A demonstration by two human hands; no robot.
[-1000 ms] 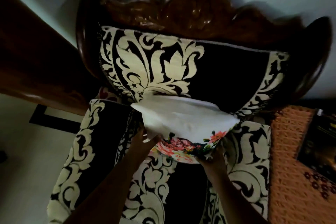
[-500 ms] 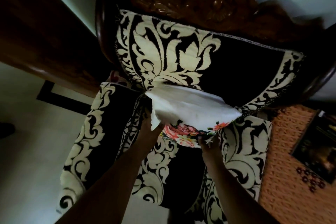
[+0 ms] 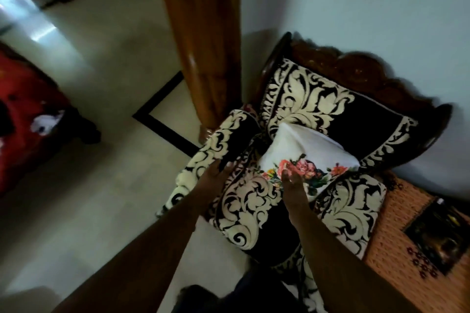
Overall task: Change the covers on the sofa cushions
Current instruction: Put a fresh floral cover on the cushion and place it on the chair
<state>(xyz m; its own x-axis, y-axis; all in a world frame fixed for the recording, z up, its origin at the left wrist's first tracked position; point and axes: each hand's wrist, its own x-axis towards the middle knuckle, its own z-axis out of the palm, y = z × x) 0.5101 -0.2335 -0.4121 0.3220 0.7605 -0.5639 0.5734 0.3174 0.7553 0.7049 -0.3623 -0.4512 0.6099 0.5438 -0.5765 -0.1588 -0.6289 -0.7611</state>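
A white cushion with a pink flower print [image 3: 302, 152] leans against the back of a carved wooden armchair [image 3: 356, 66] draped in black and cream leaf-patterned fabric [image 3: 256, 201]. My left hand [image 3: 216, 173] hovers with straight fingers over the chair's left armrest, apart from the cushion. My right hand [image 3: 292, 180] is open with straight fingers just in front of the cushion's flowered lower edge. Neither hand holds anything.
A wooden door frame [image 3: 203, 40] stands left of the chair. An orange woven mat [image 3: 396, 244] with a dark picture lies at the right. Something red [image 3: 28, 119] is at the far left across pale floor tiles [image 3: 101, 160].
Both hands have let go of the cushion, which now rests on the chair seat. My view has swung left and pulled back, showing the floor and door frame.
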